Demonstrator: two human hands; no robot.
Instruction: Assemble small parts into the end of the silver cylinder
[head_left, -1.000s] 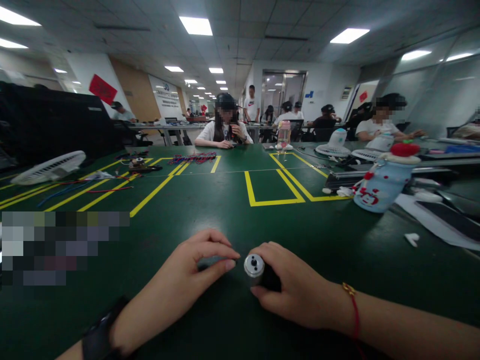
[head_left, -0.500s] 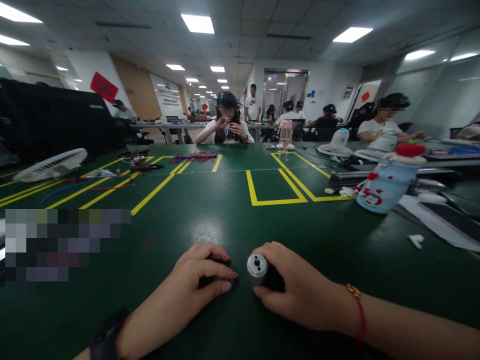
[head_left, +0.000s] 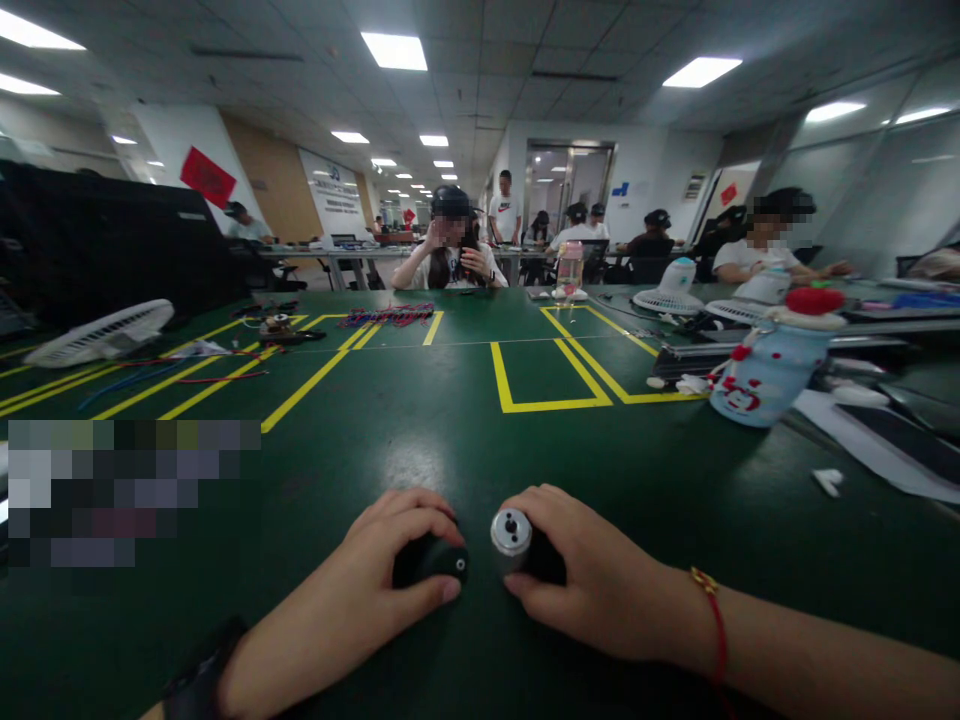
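Observation:
My right hand [head_left: 581, 575] grips a silver metal cylinder [head_left: 511, 545], its thumb and fingers around the side. The cylinder stands upright, and its round top has a dark centre hole with smaller dark holes beside it. To the left, my left hand [head_left: 401, 555] is curled around a small black part [head_left: 454, 566], which shows a bright metal ring on its face. Thumb and fingertips lie at its edges, and the hand hides the rest of it. A gap of green tabletop [head_left: 420, 455] separates the black part from the cylinder.
Yellow tape lines [head_left: 551, 405] mark the table. At the right stand a light-blue bottle [head_left: 772, 370] and several white fans [head_left: 671, 288]. A bundle of red and blue wires [head_left: 390, 315] lies farther back. A white fan [head_left: 105, 330] lies at left. A person [head_left: 450, 250] sits opposite.
My left index finger has drawn back and curled, so the black part's face and metal ring now show. My right hand and the cylinder look almost unchanged.

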